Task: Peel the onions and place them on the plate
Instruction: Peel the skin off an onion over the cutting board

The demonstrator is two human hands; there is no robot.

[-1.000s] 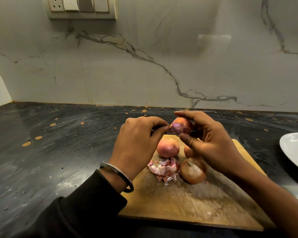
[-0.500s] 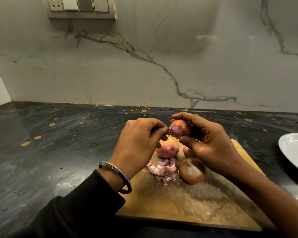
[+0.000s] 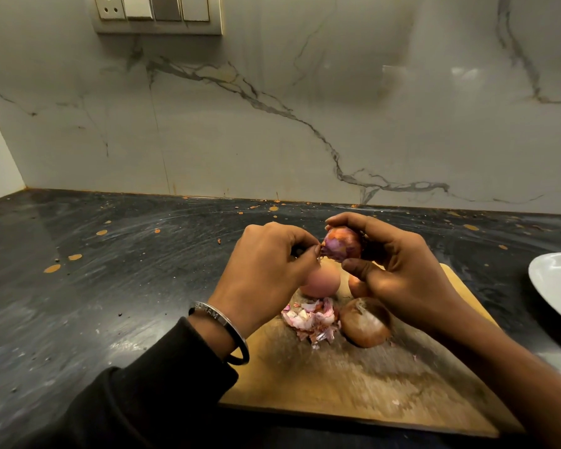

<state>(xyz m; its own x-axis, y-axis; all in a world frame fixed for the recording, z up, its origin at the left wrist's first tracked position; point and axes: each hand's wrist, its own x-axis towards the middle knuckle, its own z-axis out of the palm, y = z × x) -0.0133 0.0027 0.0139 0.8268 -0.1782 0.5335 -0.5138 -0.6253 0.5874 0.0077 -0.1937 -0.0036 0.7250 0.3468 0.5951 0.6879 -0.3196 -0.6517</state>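
My right hand (image 3: 399,270) grips a partly peeled red onion (image 3: 343,244) above the wooden cutting board (image 3: 363,384). My left hand (image 3: 269,264) pinches a strip of its skin at the onion's left end. Below them on the board lie a pale peeled onion (image 3: 321,281), a brown unpeeled onion (image 3: 365,322) and a heap of pink peels (image 3: 311,319). Part of another onion (image 3: 357,283) shows under my right thumb. The white plate (image 3: 554,286) sits at the right edge, holding no onion in its visible part.
The board lies on a dark stone counter (image 3: 110,270) with scattered peel flakes. A marble backsplash rises behind, with a switch panel (image 3: 157,12) at the top left. A metal bangle (image 3: 221,332) circles my left wrist.
My left hand has drawn slightly left, pulling skin off the onion's end. My right hand has tilted the onion a little; more purple flesh shows.
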